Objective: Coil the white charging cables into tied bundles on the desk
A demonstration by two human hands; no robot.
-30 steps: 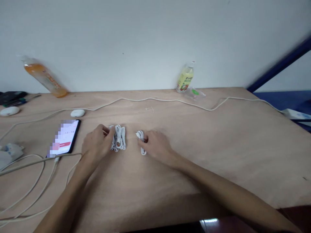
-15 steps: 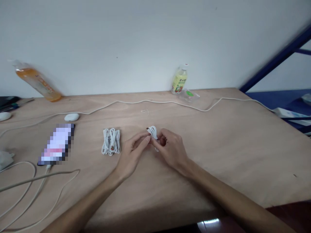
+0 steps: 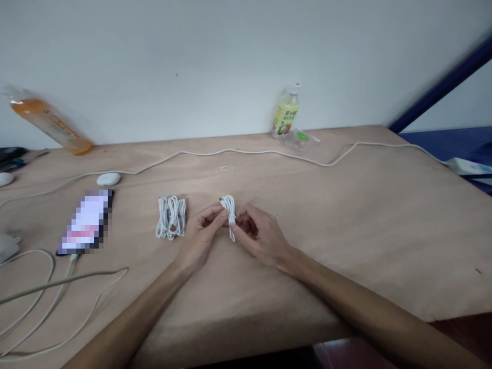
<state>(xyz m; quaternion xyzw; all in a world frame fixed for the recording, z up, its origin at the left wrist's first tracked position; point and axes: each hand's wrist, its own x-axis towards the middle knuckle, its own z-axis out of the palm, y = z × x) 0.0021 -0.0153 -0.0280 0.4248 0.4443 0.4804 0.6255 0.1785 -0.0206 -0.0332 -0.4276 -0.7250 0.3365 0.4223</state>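
With their grip clamped on a coiled white cable [image 3: 230,205], the left hand [image 3: 200,236] and right hand [image 3: 265,238] are well inside the tan wooden counter [image 3: 365,220], which stretches broadly rightward; a leaning clear plastic bottle [image 3: 57,128] contains orange liquid [image 3: 28,109].

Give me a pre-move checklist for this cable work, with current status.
1. Held cable bundle gripped by left hand: ok, pinched near its upper part.
2. Right hand on the same bundle: ok, thumb at its lower part; full grip cannot be told.
3. Held bundle folded into loops: ok.
4. Held bundle securely tied: cannot tell, too small and partly covered.
5. Other cable bundles apart from the held one: ok, lying together beyond the left hand's outer side.
6. Orange bottle upright: not ok, tilted against the wall, though well away from both hands.
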